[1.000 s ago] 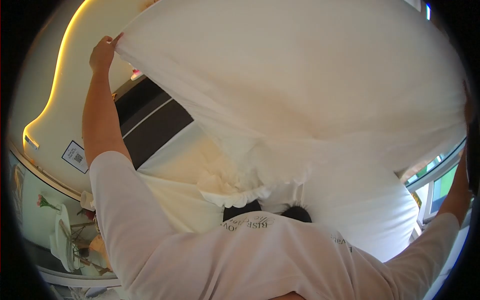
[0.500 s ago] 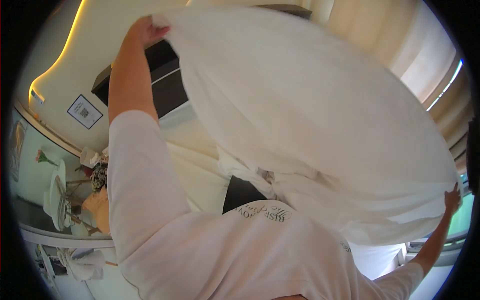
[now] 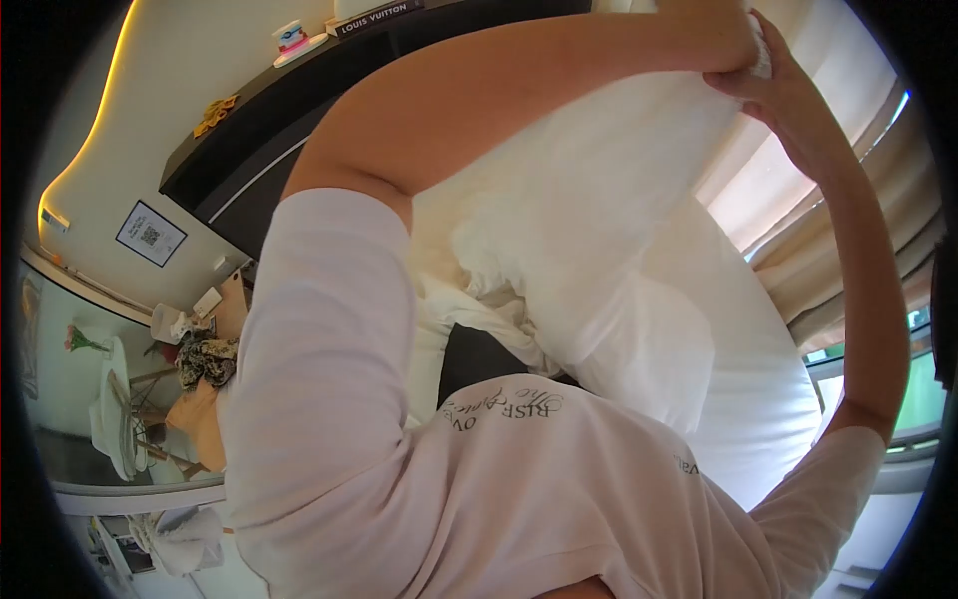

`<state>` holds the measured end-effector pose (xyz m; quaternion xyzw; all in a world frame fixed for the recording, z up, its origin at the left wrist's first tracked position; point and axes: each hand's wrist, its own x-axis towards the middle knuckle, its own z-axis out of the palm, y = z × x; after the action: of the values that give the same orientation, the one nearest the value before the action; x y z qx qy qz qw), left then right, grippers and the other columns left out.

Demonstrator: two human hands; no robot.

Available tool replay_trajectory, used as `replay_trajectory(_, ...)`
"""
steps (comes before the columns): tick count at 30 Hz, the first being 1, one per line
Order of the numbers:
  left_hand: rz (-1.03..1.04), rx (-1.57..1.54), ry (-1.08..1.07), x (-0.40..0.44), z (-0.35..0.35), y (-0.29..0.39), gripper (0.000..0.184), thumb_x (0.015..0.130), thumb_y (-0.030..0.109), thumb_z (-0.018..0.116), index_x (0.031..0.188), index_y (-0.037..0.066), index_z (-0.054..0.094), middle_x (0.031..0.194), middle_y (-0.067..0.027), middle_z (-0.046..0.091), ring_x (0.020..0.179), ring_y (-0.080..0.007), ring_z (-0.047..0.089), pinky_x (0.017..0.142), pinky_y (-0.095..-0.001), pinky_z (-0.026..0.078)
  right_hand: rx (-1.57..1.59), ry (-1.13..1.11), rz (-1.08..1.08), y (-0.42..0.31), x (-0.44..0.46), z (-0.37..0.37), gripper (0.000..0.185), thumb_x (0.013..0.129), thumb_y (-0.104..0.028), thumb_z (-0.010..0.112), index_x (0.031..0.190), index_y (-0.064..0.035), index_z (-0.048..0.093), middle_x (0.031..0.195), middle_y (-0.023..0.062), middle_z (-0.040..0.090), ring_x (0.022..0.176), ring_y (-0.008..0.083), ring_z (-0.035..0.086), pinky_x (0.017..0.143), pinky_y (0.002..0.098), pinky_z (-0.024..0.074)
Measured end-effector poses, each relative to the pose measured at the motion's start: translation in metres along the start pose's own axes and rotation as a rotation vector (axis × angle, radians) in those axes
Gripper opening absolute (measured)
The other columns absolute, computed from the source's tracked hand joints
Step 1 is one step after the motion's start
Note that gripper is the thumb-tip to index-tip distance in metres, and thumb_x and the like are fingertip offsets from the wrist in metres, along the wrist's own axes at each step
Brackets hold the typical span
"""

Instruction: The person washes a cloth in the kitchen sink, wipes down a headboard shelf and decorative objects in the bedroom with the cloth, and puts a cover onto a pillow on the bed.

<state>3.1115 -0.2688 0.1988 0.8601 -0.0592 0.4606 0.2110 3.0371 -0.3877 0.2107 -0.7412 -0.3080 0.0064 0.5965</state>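
A white bed sheet (image 3: 609, 190) hangs in soft folds from my two raised hands. At the top right my left hand (image 3: 723, 45) is closed around a bunched edge of it, partly cut off by the frame's upper border. My right hand (image 3: 793, 105) meets the left there, its fingers closed on the same gathered edge. The sheet's lower part falls in front of my body and over the bed (image 3: 763, 399), whose white, smooth surface shows on the right. Crumpled white cloth (image 3: 509, 314) lies near my waist.
Along the wall runs a dark headboard shelf (image 3: 379, 65) with a book (image 3: 377, 18), a small figure (image 3: 289, 38) and a yellow cloth (image 3: 215, 117). Beige curtains (image 3: 828, 270) hang at the right. At left are a mirror (image 3: 60, 399) and a framed QR sign (image 3: 151, 234).
My hands were spread wide apart with the sheet stretched between them. The left has swept right across to the right hand, which has risen; the sheet now hangs folded.
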Motion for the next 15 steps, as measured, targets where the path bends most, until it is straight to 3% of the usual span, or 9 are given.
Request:
replay_trajectory(1,0.049,0.016,0.088,0.001,0.000,0.000,0.080,0.076,0.023,0.063,0.140,0.002,0.020,0.116,-0.0240,0.046,0.110,-0.0382,0.045,0.089,-0.0535,0.038,0.151,-0.068,0.089,-0.014,0.004,0.004,0.090,0.073,-0.015,0.067,0.144,-0.0062,0.011,0.143,0.0235,0.022,0.133,0.0382,0.022,0.109,0.0488,0.0188)
replay_trajectory(2,0.093,0.035,0.175,0.001,0.002,-0.002,0.082,0.074,0.027,0.066,0.139,0.001,0.022,0.115,-0.0242,0.046,0.109,-0.0381,0.045,0.086,-0.0528,0.039,0.191,-0.329,0.035,0.018,0.039,-0.044,0.093,0.074,-0.017,0.068,0.145,-0.0075,0.007,0.145,0.0201,0.020,0.134,0.0372,0.021,0.109,0.0524,0.0157)
replay_trajectory(4,0.081,-0.006,0.078,-0.008,-0.024,-0.009,0.079,0.072,0.040,0.068,0.132,-0.001,0.036,0.115,-0.0246,0.047,0.109,-0.0375,0.047,0.087,-0.0505,0.040,0.080,-0.534,-0.019,0.049,0.077,-0.103,0.083,0.078,-0.024,0.068,0.141,-0.0095,0.017,0.141,0.0155,0.028,0.129,0.0310,0.029,0.104,0.0481,0.0224)
replay_trajectory(6,0.020,-0.033,-0.149,-0.016,-0.044,-0.004,0.077,0.070,0.052,0.066,0.121,-0.002,0.049,0.113,-0.0252,0.050,0.108,-0.0369,0.049,0.087,-0.0479,0.042,-0.215,-0.406,-0.027,0.049,0.087,-0.136,0.061,0.083,-0.034,0.065,0.134,-0.0108,0.042,0.129,0.0130,0.047,0.118,0.0205,0.047,0.095,0.0322,0.0423)
replay_trajectory(8,-0.093,-0.041,-0.487,-0.018,-0.050,0.002,0.079,0.069,0.065,0.062,0.108,-0.004,0.060,0.109,-0.0262,0.054,0.107,-0.0361,0.051,0.088,-0.0448,0.043,-0.409,-0.213,-0.048,0.031,0.055,-0.136,0.059,0.083,-0.038,0.063,0.132,-0.0107,0.043,0.123,0.0119,0.051,0.112,0.0204,0.051,0.094,0.0320,0.0425)
replay_trajectory(9,0.080,-0.160,-0.148,-0.034,-0.022,-0.011,0.087,0.067,0.076,0.054,0.095,-0.005,0.065,0.099,-0.0272,0.059,0.099,-0.0367,0.057,0.088,-0.0412,0.044,-0.508,-0.116,-0.061,0.021,0.044,-0.134,0.059,0.083,-0.039,0.063,0.131,-0.0107,0.044,0.120,0.0114,0.053,0.109,0.0203,0.053,0.094,0.0320,0.0426)
replay_trajectory(12,-0.049,-0.474,-0.701,-0.027,-0.038,0.000,0.073,0.076,0.063,0.054,0.098,-0.005,0.064,0.094,-0.0266,0.061,0.093,-0.0369,0.059,0.089,-0.0425,0.044,-1.221,-0.123,-0.087,-0.003,0.041,-0.139,0.052,0.086,-0.041,0.057,0.128,-0.0120,0.048,0.118,0.0106,0.055,0.110,0.0209,0.053,0.094,0.0344,0.0419)
replay_trajectory(13,-0.090,-0.773,-0.866,-0.029,-0.030,-0.002,0.065,0.078,0.056,0.057,0.107,-0.002,0.059,0.102,-0.0215,0.060,0.095,-0.0320,0.060,0.089,-0.0395,0.045,-1.363,-0.127,-0.072,-0.015,0.040,-0.145,0.050,0.086,-0.041,0.056,0.128,-0.0134,0.048,0.119,0.0104,0.055,0.111,0.0217,0.052,0.094,0.0359,0.0418)
replay_trajectory(15,-0.173,-1.374,-1.176,-0.043,-0.006,-0.012,0.058,0.083,0.040,0.062,0.126,0.003,0.048,0.117,-0.0113,0.059,0.100,-0.0222,0.061,0.090,-0.0336,0.048,-1.356,-0.125,0.022,-0.062,0.035,-0.170,0.050,0.085,-0.037,0.056,0.130,-0.0187,0.047,0.125,0.0101,0.052,0.113,0.0250,0.051,0.093,0.0410,0.0423)
